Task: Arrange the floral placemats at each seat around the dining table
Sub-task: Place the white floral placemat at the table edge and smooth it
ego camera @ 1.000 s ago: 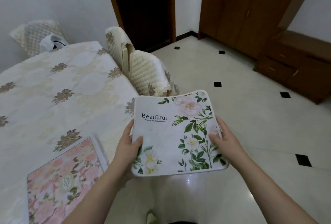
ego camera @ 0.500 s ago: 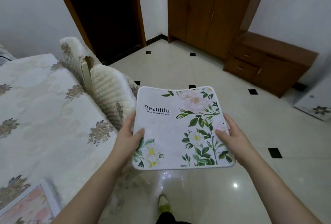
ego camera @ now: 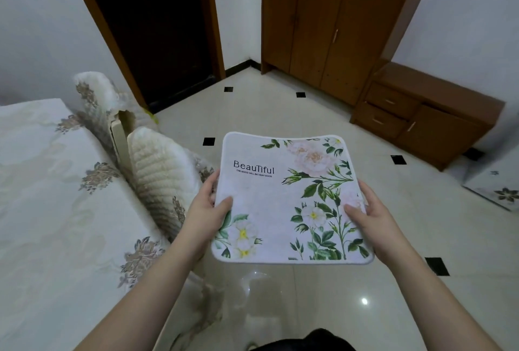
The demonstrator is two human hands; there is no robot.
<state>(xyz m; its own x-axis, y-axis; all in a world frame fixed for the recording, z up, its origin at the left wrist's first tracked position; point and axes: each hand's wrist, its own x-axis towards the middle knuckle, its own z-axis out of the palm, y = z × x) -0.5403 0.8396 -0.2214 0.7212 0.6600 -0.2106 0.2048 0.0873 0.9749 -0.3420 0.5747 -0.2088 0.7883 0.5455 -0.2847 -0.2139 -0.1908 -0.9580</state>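
Observation:
A white floral placemat (ego camera: 283,204) printed with "Beautiful" and green-leaved flowers hangs flat in the air over the floor, to the right of the dining table (ego camera: 50,210). My left hand (ego camera: 209,210) grips its left edge, thumb on top. On the opposite edge my right hand (ego camera: 365,214) grips it the same way. The table wears a cream cloth with brown flower motifs.
Two chairs with quilted cream covers (ego camera: 157,165) stand pushed against the table's right side, just left of the placemat. A dark open doorway (ego camera: 157,27) is ahead, a wooden wardrobe (ego camera: 331,22) and low drawer unit (ego camera: 421,117) at the right. Glossy tiled floor (ego camera: 280,103) lies between.
The view has swung right along the table's side; the pink placemat lying on the table has left the frame. Both hands keep the same hold on the white placemat.

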